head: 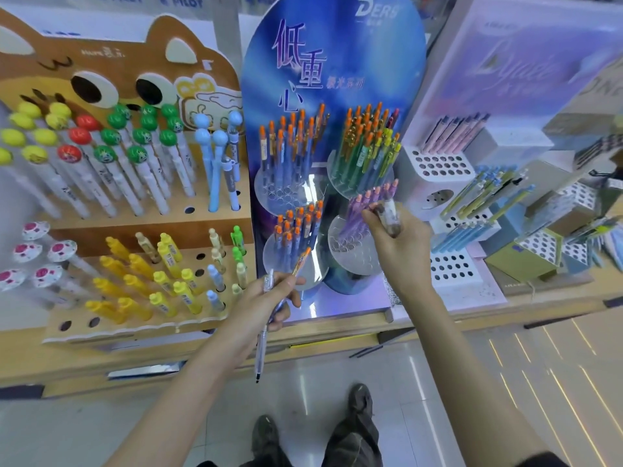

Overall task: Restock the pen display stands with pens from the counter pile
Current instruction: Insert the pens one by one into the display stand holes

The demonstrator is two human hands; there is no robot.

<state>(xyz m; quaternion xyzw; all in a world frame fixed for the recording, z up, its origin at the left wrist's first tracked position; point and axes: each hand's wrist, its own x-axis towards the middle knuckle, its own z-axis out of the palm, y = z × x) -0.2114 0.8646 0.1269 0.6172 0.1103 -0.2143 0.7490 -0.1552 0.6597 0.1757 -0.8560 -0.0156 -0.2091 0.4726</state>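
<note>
My left hand [271, 299] grips a few pens [261, 345]; a clear one hangs down toward the floor and an orange-capped one [301, 262] sticks up from the fist. My right hand [399, 241] holds a pen with a clear-and-brown barrel [391, 215] at the lower right round tray [350, 254] of the blue display stand [333, 79]. That tray holds several purple pens [362, 210] and has open holes. The stand's other three round trays carry orange-capped pens.
A brown cartoon-cat stand [128, 72] with ball-topped and yellow pens fills the left. White and pastel hole-block stands [441, 163] with a few pens sit on the right. The wooden counter edge [337, 338] runs below; my shoes [360, 402] are on the tiled floor.
</note>
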